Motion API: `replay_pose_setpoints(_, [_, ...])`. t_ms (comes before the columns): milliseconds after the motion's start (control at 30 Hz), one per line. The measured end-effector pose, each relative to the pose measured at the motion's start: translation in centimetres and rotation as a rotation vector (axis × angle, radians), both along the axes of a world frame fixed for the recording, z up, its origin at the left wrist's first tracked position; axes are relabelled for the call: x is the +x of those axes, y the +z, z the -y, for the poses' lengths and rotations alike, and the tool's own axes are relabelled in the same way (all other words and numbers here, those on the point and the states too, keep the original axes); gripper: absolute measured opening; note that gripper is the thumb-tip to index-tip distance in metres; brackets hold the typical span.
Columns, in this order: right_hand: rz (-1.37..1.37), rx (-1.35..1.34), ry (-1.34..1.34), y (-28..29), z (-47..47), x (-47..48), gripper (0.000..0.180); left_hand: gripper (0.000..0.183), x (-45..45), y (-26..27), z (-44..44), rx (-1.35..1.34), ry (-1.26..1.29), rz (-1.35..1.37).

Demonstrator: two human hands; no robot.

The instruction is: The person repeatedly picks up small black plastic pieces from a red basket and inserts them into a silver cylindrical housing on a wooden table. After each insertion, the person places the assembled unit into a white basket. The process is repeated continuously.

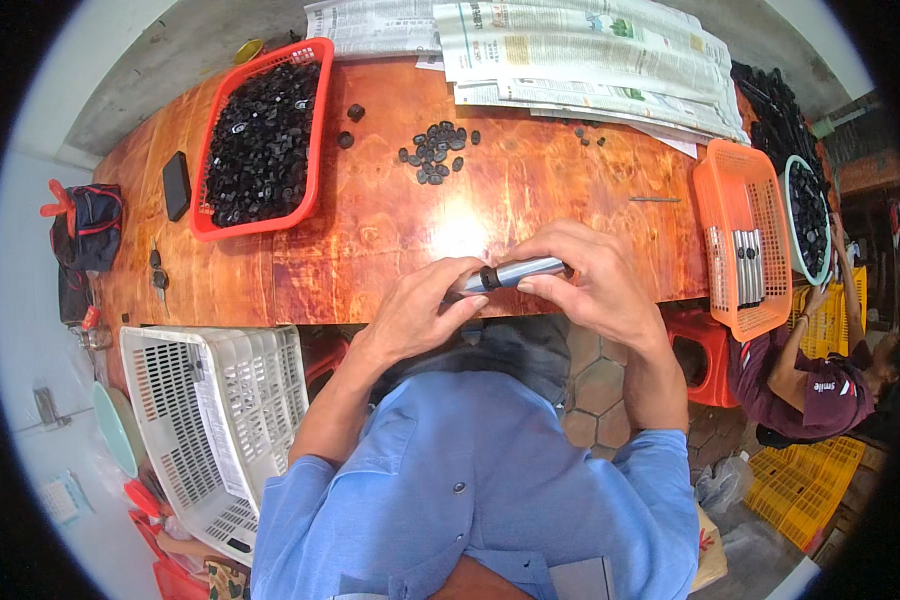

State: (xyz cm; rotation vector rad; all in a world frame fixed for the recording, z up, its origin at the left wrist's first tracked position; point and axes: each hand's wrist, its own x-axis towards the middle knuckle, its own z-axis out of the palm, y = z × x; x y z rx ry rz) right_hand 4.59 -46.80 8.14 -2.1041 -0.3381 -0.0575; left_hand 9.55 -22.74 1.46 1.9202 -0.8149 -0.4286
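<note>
Both hands hold one shiny metal tube (529,271) level above the near edge of the wooden table (390,225). A black ring-like fitting (489,278) sits around it, left of its middle. My left hand (427,304) grips the left end between thumb and fingers, hiding that end. My right hand (589,277) pinches the right part, with a dark end just showing by the fingers. Farther back on the table lies a loose cluster of small oval black plastic parts (439,152).
A red basket (319,150) full of small black parts stands left. At right, an orange basket (776,292) holds several metal tubes (748,262), beside a pale green basin (793,225) of black parts. Newspapers (585,45) cover the back. A white crate (210,337) stands lower left. A co-worker (817,382) sits right.
</note>
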Motion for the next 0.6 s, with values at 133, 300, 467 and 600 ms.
replay_pose_setpoints(133, [-0.055,-0.026,0.004,0.11,0.13,0.11,0.022,0.041,0.08,0.26,0.05,0.043,-0.001,0.024])
replay_pose_setpoints(300, [-0.070,0.023,-0.021,-0.41,-0.13,0.03,0.021,0.040,0.10,0.03,0.04,0.054,-0.005,0.036])
replay_pose_setpoints(467, [-0.090,0.026,-0.033,0.03,-0.55,-0.07,0.021,0.040,-0.08,0.03,-0.19,0.001,-0.003,0.010])
replay_pose_setpoints(600, [-0.055,-0.017,-0.030,0.39,-0.73,-0.31,0.020,0.041,0.00,0.19,-0.29,0.018,-0.033,0.004])
